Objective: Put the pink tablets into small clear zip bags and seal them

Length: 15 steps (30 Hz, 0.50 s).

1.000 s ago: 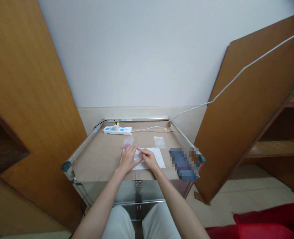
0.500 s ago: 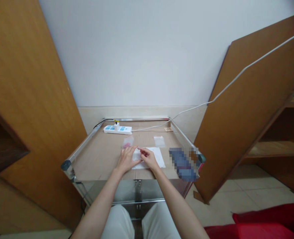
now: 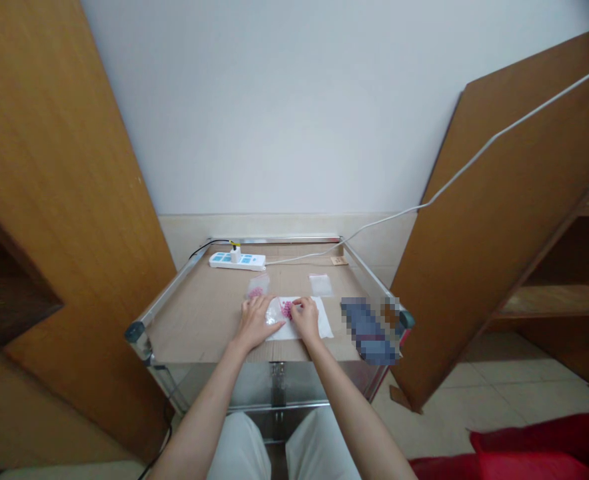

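Observation:
My left hand (image 3: 257,322) lies flat at the left end of a white sheet of paper (image 3: 321,326), its fingers on a clear plastic bag (image 3: 274,313). My right hand (image 3: 305,318) is just right of a small cluster of pink beads (image 3: 287,309), its fingertips touching or nearly touching them. I cannot tell whether the beads are inside the bag. Behind my left hand lies a small clear bag with pink contents (image 3: 257,287). Another clear bag (image 3: 320,285) lies farther back, beyond the paper.
The paper and bags lie on a cardboard-covered cart top (image 3: 199,327) with metal rails. A white power strip (image 3: 237,261) sits at the back, its cable running to the right. A pixelated blue object (image 3: 367,331) lies at the right. Wooden panels (image 3: 494,227) flank the cart.
The pink beads now show on the paper. My right hand has shifted slightly right and drawn its fingers back from the left hand.

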Each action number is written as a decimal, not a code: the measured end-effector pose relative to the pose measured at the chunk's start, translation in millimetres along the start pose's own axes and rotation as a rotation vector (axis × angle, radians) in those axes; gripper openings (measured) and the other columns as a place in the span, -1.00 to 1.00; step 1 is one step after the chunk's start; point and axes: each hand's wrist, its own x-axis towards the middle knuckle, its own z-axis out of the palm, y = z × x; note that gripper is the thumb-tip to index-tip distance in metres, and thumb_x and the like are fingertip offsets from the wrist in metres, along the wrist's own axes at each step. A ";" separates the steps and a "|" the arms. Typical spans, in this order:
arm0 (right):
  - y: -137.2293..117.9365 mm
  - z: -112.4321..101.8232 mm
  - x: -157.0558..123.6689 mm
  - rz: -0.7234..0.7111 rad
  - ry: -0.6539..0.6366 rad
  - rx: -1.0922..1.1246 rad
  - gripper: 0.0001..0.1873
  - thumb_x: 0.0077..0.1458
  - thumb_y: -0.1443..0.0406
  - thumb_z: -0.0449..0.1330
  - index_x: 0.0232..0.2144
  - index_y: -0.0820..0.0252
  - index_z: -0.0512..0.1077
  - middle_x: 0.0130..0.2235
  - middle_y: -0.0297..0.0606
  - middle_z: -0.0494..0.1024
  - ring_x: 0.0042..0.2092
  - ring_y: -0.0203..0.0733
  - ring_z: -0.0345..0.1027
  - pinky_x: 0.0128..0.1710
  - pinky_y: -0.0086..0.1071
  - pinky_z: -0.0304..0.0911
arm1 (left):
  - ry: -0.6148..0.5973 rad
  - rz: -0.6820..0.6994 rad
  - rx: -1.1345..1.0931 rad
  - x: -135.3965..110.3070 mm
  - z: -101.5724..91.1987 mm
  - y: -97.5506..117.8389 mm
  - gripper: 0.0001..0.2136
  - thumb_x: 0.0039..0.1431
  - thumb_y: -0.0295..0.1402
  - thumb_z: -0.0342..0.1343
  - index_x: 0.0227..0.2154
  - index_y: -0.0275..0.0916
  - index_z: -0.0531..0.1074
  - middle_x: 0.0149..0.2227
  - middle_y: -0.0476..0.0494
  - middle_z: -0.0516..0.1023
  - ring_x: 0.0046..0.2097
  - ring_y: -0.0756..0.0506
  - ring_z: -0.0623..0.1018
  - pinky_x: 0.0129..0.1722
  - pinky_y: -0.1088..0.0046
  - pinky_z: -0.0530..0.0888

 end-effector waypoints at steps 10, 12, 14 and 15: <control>-0.1 3.0 -0.2 0.064 -0.077 -0.186 -0.85 -0.14 0.34 0.06 -0.60 0.24 0.42 -0.41 -0.20 0.42 -0.29 -0.21 0.22 -0.33 -0.43 0.00 | 0.047 -0.021 -0.078 -4.3 15.5 2.6 -0.52 -0.12 -0.23 0.05 -0.08 -0.21 0.15 -0.08 -0.16 0.27 -0.01 -0.15 0.22 -0.01 0.24 0.10; 0.8 3.1 -0.4 0.068 -0.071 -0.190 -0.85 -0.15 0.34 0.05 -0.59 0.25 0.41 -0.42 -0.20 0.42 -0.30 -0.22 0.22 -0.33 -0.43 0.00 | 0.030 -0.025 -0.094 -5.4 15.7 2.0 -0.51 -0.11 -0.24 0.04 -0.06 -0.20 0.13 -0.07 -0.15 0.26 0.00 -0.15 0.21 0.00 0.23 0.11; 1.5 3.4 -0.7 0.061 -0.061 -0.190 -0.86 -0.15 0.35 0.05 -0.59 0.25 0.40 -0.42 -0.20 0.41 -0.30 -0.21 0.22 -0.33 -0.42 0.00 | 0.017 -0.027 -0.105 -6.4 16.1 1.1 -0.50 -0.11 -0.24 0.04 -0.05 -0.20 0.11 -0.06 -0.15 0.25 0.02 -0.15 0.19 0.01 0.23 0.11; 1.9 3.6 -0.9 0.054 -0.057 -0.189 -0.86 -0.15 0.34 0.05 -0.59 0.24 0.40 -0.42 -0.20 0.41 -0.30 -0.21 0.22 -0.34 -0.42 0.00 | 0.013 -0.027 -0.107 -6.9 16.5 0.5 -0.49 -0.11 -0.24 0.04 -0.05 -0.20 0.10 -0.05 -0.15 0.24 0.03 -0.15 0.18 0.01 0.23 0.11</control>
